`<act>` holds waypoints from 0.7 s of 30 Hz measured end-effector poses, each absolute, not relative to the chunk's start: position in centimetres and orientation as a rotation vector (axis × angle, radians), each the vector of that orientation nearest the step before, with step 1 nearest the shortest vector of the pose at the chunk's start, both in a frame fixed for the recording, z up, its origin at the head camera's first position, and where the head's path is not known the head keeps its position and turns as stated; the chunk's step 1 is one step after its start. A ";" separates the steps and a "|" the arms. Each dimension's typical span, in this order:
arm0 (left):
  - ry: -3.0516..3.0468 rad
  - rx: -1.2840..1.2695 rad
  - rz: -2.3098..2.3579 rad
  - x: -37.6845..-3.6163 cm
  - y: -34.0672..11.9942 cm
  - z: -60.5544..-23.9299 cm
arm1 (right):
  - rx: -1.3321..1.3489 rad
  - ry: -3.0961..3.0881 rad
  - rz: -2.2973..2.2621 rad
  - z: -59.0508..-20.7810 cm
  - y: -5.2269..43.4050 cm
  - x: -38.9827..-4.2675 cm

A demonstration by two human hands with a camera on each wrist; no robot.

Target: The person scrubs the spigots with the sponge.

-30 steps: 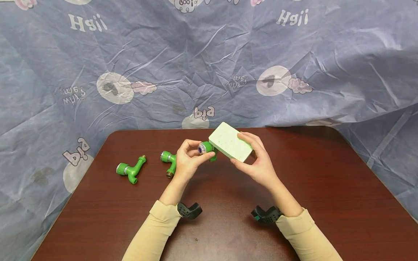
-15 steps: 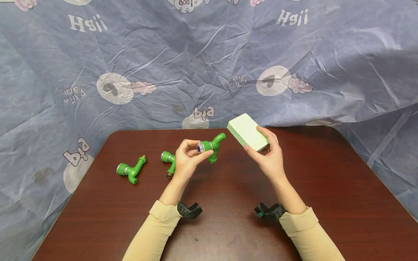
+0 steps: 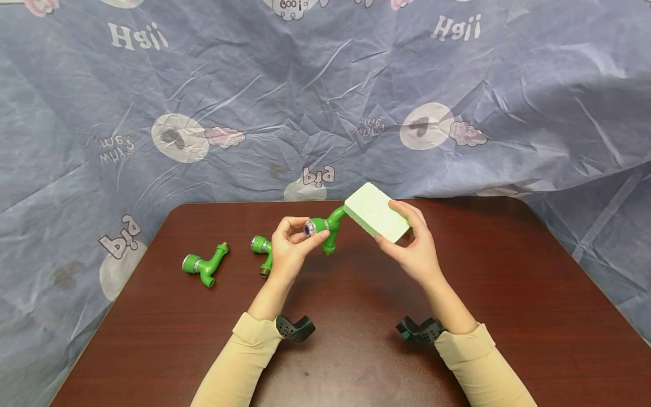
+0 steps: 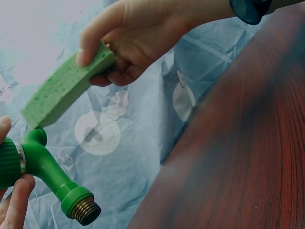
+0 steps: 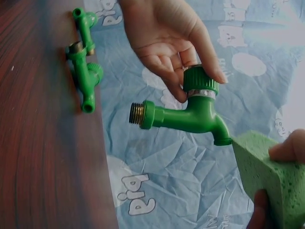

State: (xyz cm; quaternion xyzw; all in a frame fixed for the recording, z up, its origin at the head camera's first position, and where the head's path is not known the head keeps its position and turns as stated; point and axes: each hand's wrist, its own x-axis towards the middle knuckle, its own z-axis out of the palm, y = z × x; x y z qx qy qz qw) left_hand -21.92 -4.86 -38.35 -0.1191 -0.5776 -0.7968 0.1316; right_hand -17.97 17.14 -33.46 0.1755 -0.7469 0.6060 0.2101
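A first tap (image 3: 205,265) and second tap (image 3: 267,258) lie toward the head view's eight o'clock, wiped or not unclear. The left hand (image 3: 290,249) pinches a third tap (image 3: 333,230), touched at two o'clock by the sponge (image 3: 373,210) the right hand (image 3: 420,251) grips; its wiping seems unfinished.

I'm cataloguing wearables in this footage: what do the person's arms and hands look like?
The person wears pale yellow cloth sleeves with turned-back cuffs. A curved, perforated black bracket sits at each wrist; the right one shows a small green patch. The left hand and right hand wear no gloves.
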 end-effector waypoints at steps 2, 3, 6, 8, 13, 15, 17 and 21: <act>-1.666 -0.328 -2.325 -22.0 -4.8 -38.4 | 0.409 -2.090 1.651 -33.4 17.2 -18.0; -1.655 -0.361 -2.306 -22.9 -4.9 -39.5 | 0.383 -2.095 1.635 -33.8 17.4 -18.2; -1.616 -0.385 -2.306 -23.9 -5.0 -40.9 | 0.349 -2.105 1.609 -34.9 18.0 -19.1; -1.608 -0.391 -2.301 -23.9 -5.0 -40.9 | 0.340 -2.122 1.598 -35.7 18.4 -19.7; -1.628 -0.306 -2.344 -21.9 -4.8 -38.1 | 0.318 -2.205 1.587 -35.3 18.2 -19.4; -1.628 -0.300 -2.346 -21.8 -4.8 -37.9 | 0.324 -2.236 1.591 -34.7 17.9 -18.9; -1.626 -0.309 -2.341 -21.8 -4.8 -38.0 | 0.336 -2.260 1.588 -34.0 17.5 -18.4; -1.615 -0.359 -2.329 -22.0 -4.8 -38.2 | 0.341 -2.286 1.579 -33.3 17.2 -18.0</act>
